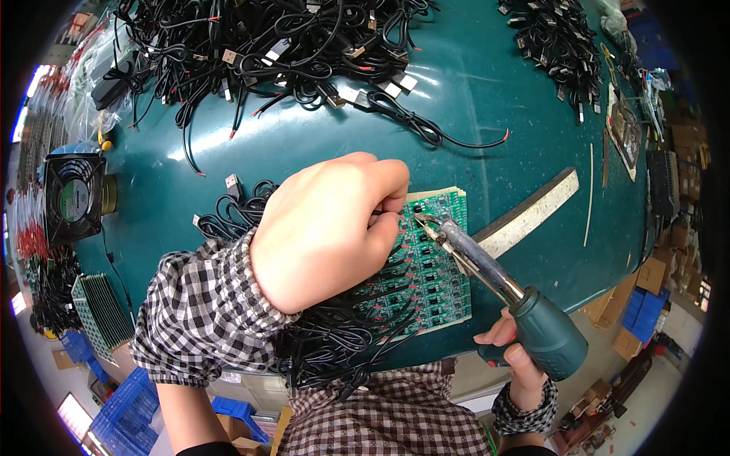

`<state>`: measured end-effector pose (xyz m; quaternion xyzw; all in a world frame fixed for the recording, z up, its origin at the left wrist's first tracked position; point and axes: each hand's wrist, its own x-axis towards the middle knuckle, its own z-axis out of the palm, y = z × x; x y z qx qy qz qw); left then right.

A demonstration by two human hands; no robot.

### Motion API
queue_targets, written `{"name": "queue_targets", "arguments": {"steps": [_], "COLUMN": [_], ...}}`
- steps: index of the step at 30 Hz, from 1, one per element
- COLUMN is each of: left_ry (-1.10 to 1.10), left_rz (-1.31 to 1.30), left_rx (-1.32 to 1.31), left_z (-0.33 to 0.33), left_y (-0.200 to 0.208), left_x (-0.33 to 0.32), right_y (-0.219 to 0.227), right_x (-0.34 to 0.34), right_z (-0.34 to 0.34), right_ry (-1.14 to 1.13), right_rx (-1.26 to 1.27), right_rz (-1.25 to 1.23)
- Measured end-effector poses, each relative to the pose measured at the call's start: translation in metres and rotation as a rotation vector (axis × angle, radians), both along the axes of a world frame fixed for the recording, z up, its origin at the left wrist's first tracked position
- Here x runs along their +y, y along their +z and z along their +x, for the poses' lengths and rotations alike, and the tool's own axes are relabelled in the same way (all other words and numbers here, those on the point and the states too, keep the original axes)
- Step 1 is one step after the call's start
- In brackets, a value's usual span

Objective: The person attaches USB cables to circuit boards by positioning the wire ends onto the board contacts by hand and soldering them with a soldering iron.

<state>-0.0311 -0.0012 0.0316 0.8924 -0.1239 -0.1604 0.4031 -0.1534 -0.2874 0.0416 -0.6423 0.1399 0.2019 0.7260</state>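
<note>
My left hand (334, 224) is closed in a pinch over the upper left of a green circuit board panel (449, 300); what its fingertips hold is hidden. Black cables (323, 349) with red wire ends lie along the panel's left side, partly under my left hand and forearm. In my right hand (521, 361) is a green-handled soldering gun (551, 330), gripped from below. Its long metal barrel slants up to the left. The tip rests on or just above the panel's upper part, close to my left fingertips; contact cannot be made out.
A big heap of black USB cables (281, 53) covers the far table, with another bunch (555, 45) at far right. Right of the panel lies a worn flat strip (532, 213). A small fan (74, 197) and a stack of boards (103, 319) stand at the left.
</note>
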Motion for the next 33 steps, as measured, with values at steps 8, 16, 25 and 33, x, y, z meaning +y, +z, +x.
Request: {"name": "queue_targets", "arguments": {"steps": [8,16,25,33], "left_ry": [-0.027,-0.076,-0.05,0.015], "left_rz": [0.008,0.023,-0.024,-0.068], "left_rx": [-0.001,-0.03,-0.041,-0.041], "left_z": [0.0026,0.007,0.0037,0.0002], "left_y": [0.0012,0.0008,-0.0008,-0.0025], "left_x": [0.0004,0.002,0.0047,0.0042], "right_y": [0.0031,0.0027,0.0061,0.0082], "right_x": [0.0024,0.0043,0.0034,0.0099], "right_z": [-0.0008,-0.0014,0.0015,0.0051], "right_ry": [-0.014,-0.027,-0.009,0.074], "right_rx": [0.028,0.041,0.03,-0.026], "right_rz": [-0.001,-0.007,-0.028,-0.076]}}
